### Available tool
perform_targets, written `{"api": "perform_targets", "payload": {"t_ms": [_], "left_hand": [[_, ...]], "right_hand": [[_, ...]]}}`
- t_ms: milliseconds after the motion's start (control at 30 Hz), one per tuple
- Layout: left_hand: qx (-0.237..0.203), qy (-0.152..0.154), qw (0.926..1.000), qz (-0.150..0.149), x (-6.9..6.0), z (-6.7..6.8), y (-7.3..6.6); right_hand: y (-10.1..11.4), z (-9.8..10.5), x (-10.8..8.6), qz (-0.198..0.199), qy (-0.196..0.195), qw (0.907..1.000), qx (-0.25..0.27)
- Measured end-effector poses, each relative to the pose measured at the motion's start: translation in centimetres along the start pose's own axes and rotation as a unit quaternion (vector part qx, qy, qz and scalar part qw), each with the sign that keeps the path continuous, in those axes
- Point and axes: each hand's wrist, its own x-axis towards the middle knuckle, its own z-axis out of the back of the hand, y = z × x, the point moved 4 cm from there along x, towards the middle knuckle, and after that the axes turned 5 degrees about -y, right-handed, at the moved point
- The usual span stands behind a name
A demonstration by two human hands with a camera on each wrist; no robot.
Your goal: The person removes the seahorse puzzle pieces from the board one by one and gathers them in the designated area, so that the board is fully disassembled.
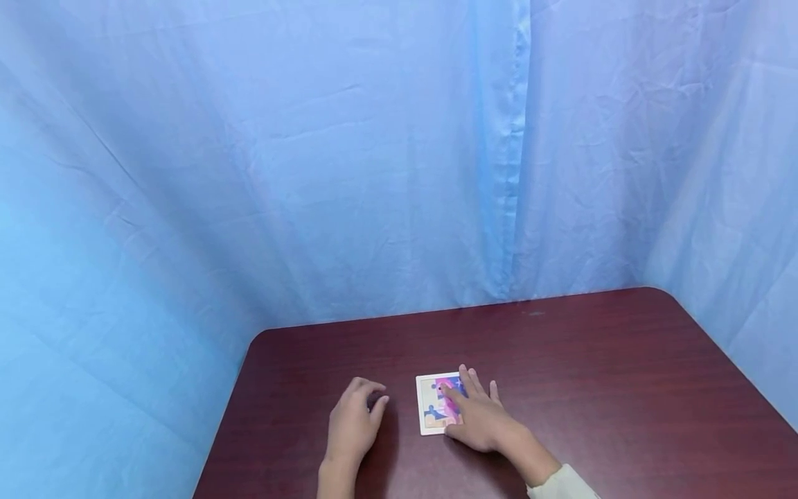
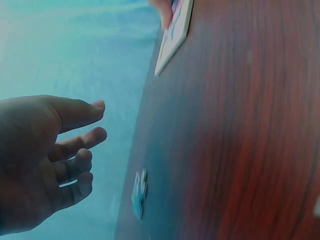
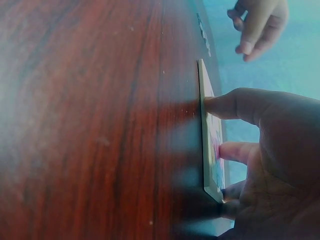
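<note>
A small square puzzle board (image 1: 424, 405) with a white frame and a pink and blue picture lies flat on the table. The right hand (image 1: 483, 418) spans its right side: the thumb touches the near edge, the index fingertip rests on the picture, and other fingers reach the far right edge. To the left of the board, the left hand (image 1: 352, 421) is held above the table with loosely bent fingers and nothing in them. Low in the left wrist view, thin loose pieces (image 2: 139, 195) lie on the table near that hand; the head view does not show them.
The dark red wooden table (image 1: 586, 360) has rounded far corners. Blue curtains (image 1: 374, 173) hang behind it and at both sides. A small pale object (image 2: 317, 207) is cut off at the right edge of the left wrist view.
</note>
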Motion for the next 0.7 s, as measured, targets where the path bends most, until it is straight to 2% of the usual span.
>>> {"api": "perform_targets", "payload": {"t_ms": [133, 333, 533, 700], "left_hand": [[-0.012, 0.025, 0.9993, -0.027, -0.3, -0.5, -1.8], [-0.020, 0.055, 0.9965, -0.060, -0.7, -1.5, -3.5], [-0.016, 0.087, 0.9922, -0.088, -1.3, -2.9, -4.5], [-0.007, 0.100, 0.9910, -0.089, -1.6, -3.7, -4.9]], "right_hand": [[0.0, -0.1, 0.0, 0.001, 0.001, 1.0000, -0.006], [0.5, 0.3, 0.0, -0.010, 0.009, 0.9995, -0.027], [0.5, 0.4, 0.1, -0.018, 0.014, 0.9989, -0.041], [0.4, 0.5, -0.1, -0.017, 0.011, 0.9991, -0.037]]}}
